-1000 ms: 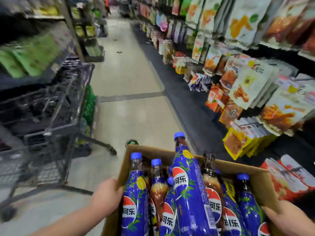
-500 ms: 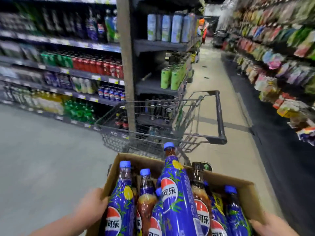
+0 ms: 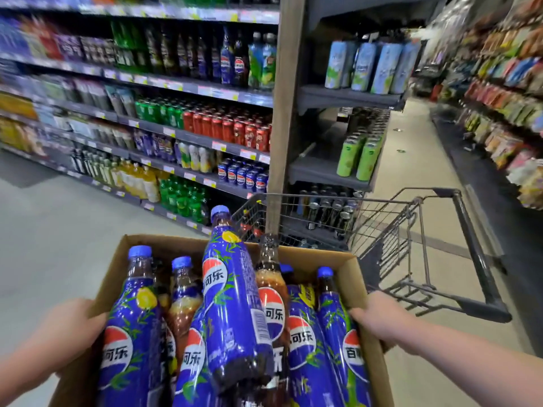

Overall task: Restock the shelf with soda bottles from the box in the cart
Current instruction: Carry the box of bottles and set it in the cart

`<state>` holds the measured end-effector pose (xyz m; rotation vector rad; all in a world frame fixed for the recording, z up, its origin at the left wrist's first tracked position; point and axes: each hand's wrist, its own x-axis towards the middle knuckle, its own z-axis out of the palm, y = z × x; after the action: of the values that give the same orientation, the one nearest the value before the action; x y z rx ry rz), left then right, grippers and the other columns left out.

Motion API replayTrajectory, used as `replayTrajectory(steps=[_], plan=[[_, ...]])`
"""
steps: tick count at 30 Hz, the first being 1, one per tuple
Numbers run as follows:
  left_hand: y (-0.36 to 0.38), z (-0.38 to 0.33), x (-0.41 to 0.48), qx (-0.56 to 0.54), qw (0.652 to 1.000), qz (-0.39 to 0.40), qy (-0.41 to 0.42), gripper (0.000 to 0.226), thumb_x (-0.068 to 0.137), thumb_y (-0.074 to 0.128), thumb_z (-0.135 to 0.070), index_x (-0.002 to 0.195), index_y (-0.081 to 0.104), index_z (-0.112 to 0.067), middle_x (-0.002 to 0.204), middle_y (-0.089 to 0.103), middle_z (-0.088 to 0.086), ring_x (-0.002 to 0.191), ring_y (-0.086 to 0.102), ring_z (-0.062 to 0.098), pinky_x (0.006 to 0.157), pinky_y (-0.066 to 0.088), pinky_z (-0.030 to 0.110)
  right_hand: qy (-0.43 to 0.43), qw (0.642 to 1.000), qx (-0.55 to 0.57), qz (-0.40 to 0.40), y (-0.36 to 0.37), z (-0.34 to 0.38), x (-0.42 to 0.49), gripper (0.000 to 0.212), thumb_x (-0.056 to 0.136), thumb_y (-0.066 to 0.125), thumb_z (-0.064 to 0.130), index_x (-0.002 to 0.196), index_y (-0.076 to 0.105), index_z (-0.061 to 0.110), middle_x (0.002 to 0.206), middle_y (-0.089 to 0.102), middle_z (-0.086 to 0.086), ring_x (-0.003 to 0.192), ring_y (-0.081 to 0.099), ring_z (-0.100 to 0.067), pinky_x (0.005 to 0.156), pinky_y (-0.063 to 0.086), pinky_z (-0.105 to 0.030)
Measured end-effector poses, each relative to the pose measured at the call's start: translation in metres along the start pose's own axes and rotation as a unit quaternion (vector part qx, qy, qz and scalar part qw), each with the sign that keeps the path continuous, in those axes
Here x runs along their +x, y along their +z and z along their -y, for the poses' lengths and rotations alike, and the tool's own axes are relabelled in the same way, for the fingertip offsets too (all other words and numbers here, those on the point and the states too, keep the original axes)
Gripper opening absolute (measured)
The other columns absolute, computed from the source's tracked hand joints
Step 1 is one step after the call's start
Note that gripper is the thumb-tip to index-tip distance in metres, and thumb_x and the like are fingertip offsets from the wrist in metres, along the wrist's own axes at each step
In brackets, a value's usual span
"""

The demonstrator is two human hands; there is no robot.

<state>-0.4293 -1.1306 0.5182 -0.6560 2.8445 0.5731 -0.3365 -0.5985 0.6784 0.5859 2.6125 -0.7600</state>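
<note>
A brown cardboard box (image 3: 164,245) fills the lower middle of the head view, carried in the air. Several blue-labelled soda bottles (image 3: 232,304) with blue caps lie and lean in it. My left hand (image 3: 67,327) grips the box's left wall. My right hand (image 3: 379,315) grips its right wall, fingers curled over the rim. The wire shopping cart (image 3: 411,230) stands just beyond the box to the right. The drinks shelf (image 3: 182,83) with bottles and cans runs along the left; matching blue bottles (image 3: 232,63) stand on an upper row.
A wooden post (image 3: 282,113) ends the drinks shelf, with an end rack of cans (image 3: 358,160) beside it. Snack bags (image 3: 505,113) hang along the right side of the aisle. Grey floor lies to the left and ahead.
My view has swung left from the snack aisle towards the drinks shelf. The box stays in both hands, and the cart now sits to its right.
</note>
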Motion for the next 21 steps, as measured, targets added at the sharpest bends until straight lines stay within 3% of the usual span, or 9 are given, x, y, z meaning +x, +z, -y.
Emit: replayTrajectory(steps=[2, 4, 10, 12, 14, 16, 18, 21], plan=[[-0.020, -0.031, 0.008, 0.007, 1.000, -0.008, -0.004, 0.035, 0.073, 0.061, -0.049, 0.066, 0.066, -0.015, 0.059, 0.066, -0.002, 0.058, 0.063, 0.021, 0.057, 0.051, 0.030, -0.003, 1.000, 0.011, -0.002, -0.012, 0.018, 0.026, 0.019, 0.087, 0.054, 0.023, 0.078, 0.060, 0.006, 0.079, 0.065, -0.011, 0.065, 0.065, -0.026, 0.049, 0.054, -0.030], [-0.036, -0.068, 0.016, 0.009, 1.000, -0.023, -0.003, 0.034, 0.075, 0.062, -0.045, 0.066, 0.066, -0.013, 0.060, 0.067, -0.001, 0.059, 0.064, 0.020, 0.058, 0.052, 0.028, -0.008, 1.000, -0.011, -0.008, -0.027, 0.032, 0.054, 0.019, 0.087, 0.054, 0.026, 0.081, 0.059, 0.008, 0.083, 0.065, -0.009, 0.075, 0.064, -0.026, 0.059, 0.052, -0.029], [-0.084, -0.221, 0.019, -0.030, 0.999, -0.006, 0.041, 0.021, 0.083, 0.063, -0.024, 0.075, 0.069, -0.005, 0.077, 0.069, 0.014, 0.071, 0.063, 0.029, 0.062, 0.046, 0.028, -0.007, 0.999, -0.014, -0.029, -0.083, 0.056, 0.143, 0.020, 0.089, 0.052, 0.024, 0.074, 0.054, 0.012, 0.081, 0.061, -0.007, 0.081, 0.063, -0.024, 0.058, 0.048, -0.025], [-0.091, -0.266, 0.024, -0.057, 0.997, 0.008, 0.049, 0.017, 0.083, 0.062, -0.019, 0.072, 0.066, -0.006, 0.069, 0.065, 0.010, 0.062, 0.058, 0.025, 0.057, 0.043, 0.028, 0.009, 0.999, 0.017, -0.035, -0.103, 0.059, 0.170, 0.018, 0.089, 0.051, 0.022, 0.074, 0.054, 0.012, 0.083, 0.065, -0.009, 0.079, 0.067, -0.026, 0.056, 0.055, -0.029], [-0.093, -0.304, 0.039, -0.083, 0.995, 0.018, 0.054, 0.020, 0.082, 0.061, -0.015, 0.064, 0.060, -0.008, 0.060, 0.060, 0.009, 0.054, 0.056, 0.024, 0.052, 0.042, 0.028, 0.023, 0.999, 0.000, -0.047, -0.122, 0.059, 0.193, 0.018, 0.089, 0.051, 0.025, 0.074, 0.056, 0.014, 0.082, 0.066, -0.007, 0.078, 0.067, -0.024, 0.054, 0.055, -0.025], [-0.091, -0.340, 0.060, -0.087, 0.993, 0.032, 0.076, 0.028, 0.085, 0.059, -0.013, 0.059, 0.051, -0.011, 0.066, 0.060, 0.013, 0.063, 0.056, 0.027, 0.053, 0.038, 0.029, 0.034, 0.997, -0.010, -0.064, -0.138, 0.057, 0.215, 0.018, 0.088, 0.052, 0.026, 0.074, 0.057, 0.014, 0.080, 0.066, -0.004, 0.076, 0.066, -0.020, 0.056, 0.053, -0.024], [-0.085, -0.376, 0.082, -0.087, 0.989, 0.058, 0.102, 0.032, 0.086, 0.058, -0.013, 0.056, 0.048, -0.013, 0.076, 0.062, 0.019, 0.072, 0.057, 0.030, 0.055, 0.035, 0.030, 0.050, 0.996, -0.014, -0.075, -0.153, 0.055, 0.233, 0.020, 0.088, 0.053, 0.024, 0.071, 0.055, 0.015, 0.070, 0.062, -0.001, 0.065, 0.062, -0.015, 0.046, 0.049, -0.018], [-0.072, -0.424, 0.120, -0.101, 0.978, 0.103, 0.150, 0.032, 0.085, 0.058, -0.016, 0.053, 0.055, -0.011, 0.060, 0.062, 0.011, 0.061, 0.060, 0.028, 0.049, 0.043, 0.029, 0.099, 0.990, -0.004, -0.096, -0.169, 0.049, 0.255, 0.014, 0.089, 0.053, 0.022, 0.083, 0.059, 0.012, 0.081, 0.066, -0.009, 0.068, 0.066, -0.023, 0.051, 0.055, -0.027]])
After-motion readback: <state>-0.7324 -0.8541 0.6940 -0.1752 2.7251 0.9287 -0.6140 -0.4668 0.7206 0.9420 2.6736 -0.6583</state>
